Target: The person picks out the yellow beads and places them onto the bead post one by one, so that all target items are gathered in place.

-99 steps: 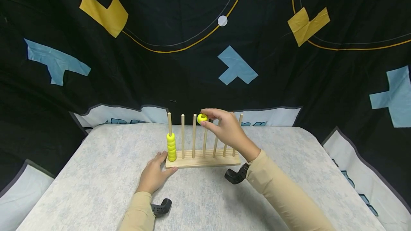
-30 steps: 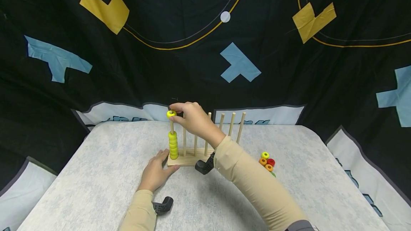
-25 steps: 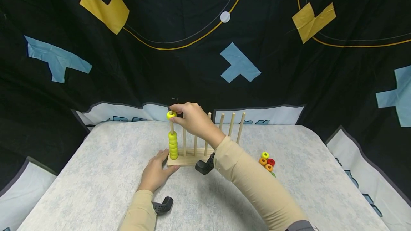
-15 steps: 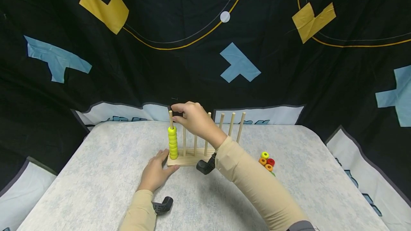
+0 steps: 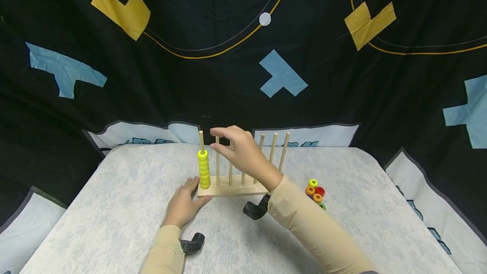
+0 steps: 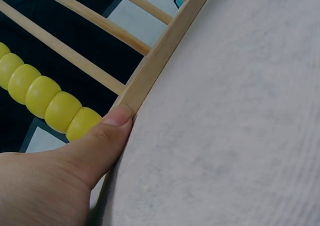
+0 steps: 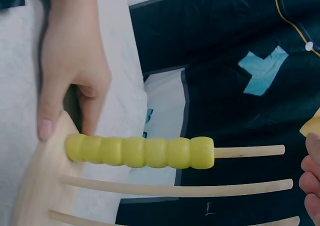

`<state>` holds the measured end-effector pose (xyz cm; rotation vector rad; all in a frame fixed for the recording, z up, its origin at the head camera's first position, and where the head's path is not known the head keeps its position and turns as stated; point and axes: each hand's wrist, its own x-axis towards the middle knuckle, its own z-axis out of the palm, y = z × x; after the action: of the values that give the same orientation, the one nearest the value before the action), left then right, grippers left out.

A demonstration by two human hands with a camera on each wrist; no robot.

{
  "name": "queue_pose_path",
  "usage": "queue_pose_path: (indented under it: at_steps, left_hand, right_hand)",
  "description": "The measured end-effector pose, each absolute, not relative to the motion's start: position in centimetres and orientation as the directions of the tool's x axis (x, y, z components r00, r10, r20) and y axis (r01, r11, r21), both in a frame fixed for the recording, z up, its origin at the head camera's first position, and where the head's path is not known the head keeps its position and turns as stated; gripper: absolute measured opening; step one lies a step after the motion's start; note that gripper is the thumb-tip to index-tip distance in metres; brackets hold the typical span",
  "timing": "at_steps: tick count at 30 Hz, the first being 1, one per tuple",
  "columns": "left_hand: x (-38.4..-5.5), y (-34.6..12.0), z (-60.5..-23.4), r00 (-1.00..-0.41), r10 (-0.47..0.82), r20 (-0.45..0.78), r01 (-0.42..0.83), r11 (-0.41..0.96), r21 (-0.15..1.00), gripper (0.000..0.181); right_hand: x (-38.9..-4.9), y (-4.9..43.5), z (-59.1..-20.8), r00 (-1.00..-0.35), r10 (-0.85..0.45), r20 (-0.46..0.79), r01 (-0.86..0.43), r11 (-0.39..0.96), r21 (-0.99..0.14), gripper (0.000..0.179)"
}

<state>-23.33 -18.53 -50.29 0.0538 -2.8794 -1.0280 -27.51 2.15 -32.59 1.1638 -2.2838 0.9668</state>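
A wooden bead rack (image 5: 233, 190) with a row of upright pegs stands on the table. Its leftmost peg carries a stack of yellow beads (image 5: 203, 170), with the bare peg tip showing above. My left hand (image 5: 183, 204) grips the left end of the base, thumb along the front edge in the left wrist view and fingers behind in the right wrist view. My right hand (image 5: 245, 151) hovers in front of the middle pegs, thumb and forefinger apart with nothing between them. It hides parts of those pegs. The other pegs bear no visible beads.
Right of the rack lies a small pile of loose beads, among them a yellow bead (image 5: 313, 183), a red bead (image 5: 320, 191), orange ones and a green bead (image 5: 321, 206). A dark patterned cloth (image 5: 213, 92) hangs behind the pale table (image 5: 114, 206).
My right hand brought a yellow bead to the leftmost peg and let it go; the bead dropped onto the stack. The hand has since drawn back rightward. My left hand stays put.
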Motion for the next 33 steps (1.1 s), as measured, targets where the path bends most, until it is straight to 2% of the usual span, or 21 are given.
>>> queue_pose_path:
  at_steps: [5,9,18,33]
  left_hand:
    - [-23.4,-18.6,-50.3,-0.996,-0.071,0.061,-0.017,0.779,0.626,0.084]
    - [-23.4,-18.7,-50.3,-0.996,-0.07,0.057,-0.019,0.778,0.628,0.084]
    - [-23.2,-18.7,-50.2,-0.996,-0.067,0.052,-0.019,0.775,0.632,0.083]
    - [-23.3,-18.5,-50.4,-0.996,-0.058,0.074,0.001,0.779,0.627,0.083]
  right_hand:
    - [-26.2,3.4,-33.8,-0.544,-0.559,0.626,-0.838,0.394,-0.376,0.037]
    - [-25.3,4.1,-34.8,-0.547,-0.566,0.617,-0.837,0.381,-0.392,0.037]
    - [-23.4,6.4,-37.4,-0.63,-0.554,0.544,-0.776,0.425,-0.467,0.037]
    - [-22.2,11.2,-41.3,-0.734,-0.513,0.445,-0.677,0.5,-0.54,0.037]
